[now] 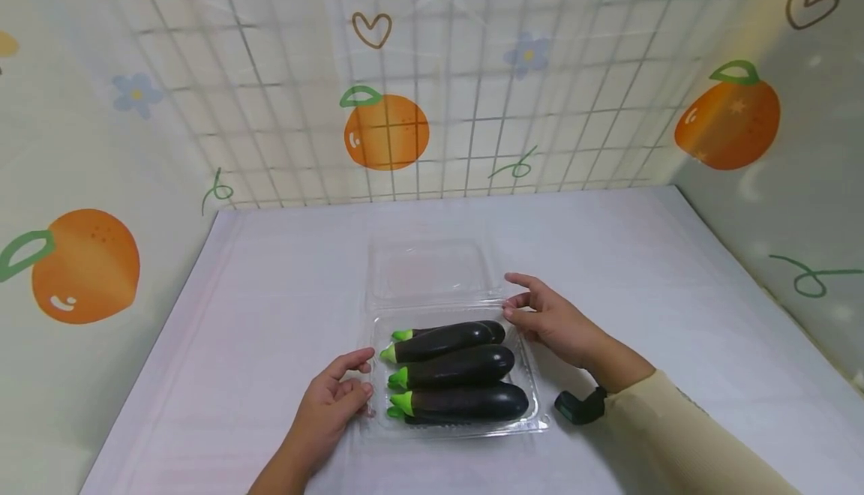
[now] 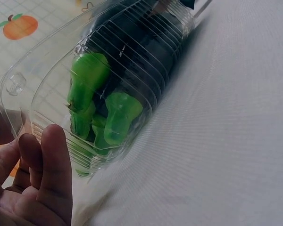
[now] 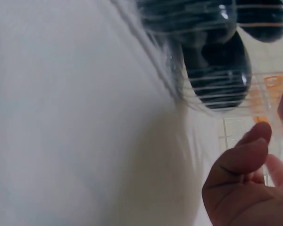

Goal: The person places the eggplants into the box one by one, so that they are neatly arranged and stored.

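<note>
A clear plastic clamshell box (image 1: pixel 540 425) lies on the table with its lid (image 1: pixel 432 270) folded back, away from me. Several dark eggplants (image 1: pixel 466 403) with green stem ends (image 2: pixel 88 70) lie side by side in its base, stems to the left. At the left rim, my left hand (image 1: pixel 331 401) holds the box's edge between thumb and fingers. My right hand (image 1: pixel 556 322) pinches the rim at the far right corner, by the hinge. Rounded eggplant ends (image 3: pixel 219 75) show through the ribbed side wall in the right wrist view.
A white cloth covers the table (image 1: pixel 270 285). Behind it stands a wire grid under a curtain (image 1: pixel 459 135) printed with oranges, and similar sheets hang at both sides. A dark strapped device (image 1: pixel 580 406) sits at the right wrist, beside the beige sleeve (image 1: pixel 682 435).
</note>
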Available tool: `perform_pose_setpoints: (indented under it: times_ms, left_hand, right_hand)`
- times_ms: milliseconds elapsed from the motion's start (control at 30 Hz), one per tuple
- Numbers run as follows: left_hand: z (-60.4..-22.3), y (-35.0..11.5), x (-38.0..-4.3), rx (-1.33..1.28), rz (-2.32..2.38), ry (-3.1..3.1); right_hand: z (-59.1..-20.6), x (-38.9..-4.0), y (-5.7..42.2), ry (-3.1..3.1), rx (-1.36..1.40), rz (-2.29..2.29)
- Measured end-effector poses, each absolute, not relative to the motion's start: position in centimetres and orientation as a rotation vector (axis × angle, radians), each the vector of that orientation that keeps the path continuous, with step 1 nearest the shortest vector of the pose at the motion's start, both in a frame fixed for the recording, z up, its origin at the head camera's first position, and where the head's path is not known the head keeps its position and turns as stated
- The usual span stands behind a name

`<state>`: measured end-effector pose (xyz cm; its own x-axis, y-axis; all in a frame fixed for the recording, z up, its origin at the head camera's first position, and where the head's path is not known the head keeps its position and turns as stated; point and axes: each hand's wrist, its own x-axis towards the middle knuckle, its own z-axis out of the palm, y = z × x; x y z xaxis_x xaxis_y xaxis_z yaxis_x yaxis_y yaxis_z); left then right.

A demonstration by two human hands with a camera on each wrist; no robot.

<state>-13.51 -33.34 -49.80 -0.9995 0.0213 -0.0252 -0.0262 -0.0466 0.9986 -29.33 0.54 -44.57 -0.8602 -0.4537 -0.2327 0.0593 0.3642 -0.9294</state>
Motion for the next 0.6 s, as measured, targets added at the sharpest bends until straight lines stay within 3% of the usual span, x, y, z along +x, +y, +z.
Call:
perform_pose_setpoints:
  times_ms: [600]
  left_hand:
    - [-49.9,-33.3,-13.5,-0.022,2.24,2.146]
  right_hand:
    - [-45.6,-28.3,1.0,2.147,-0.393,-1.615]
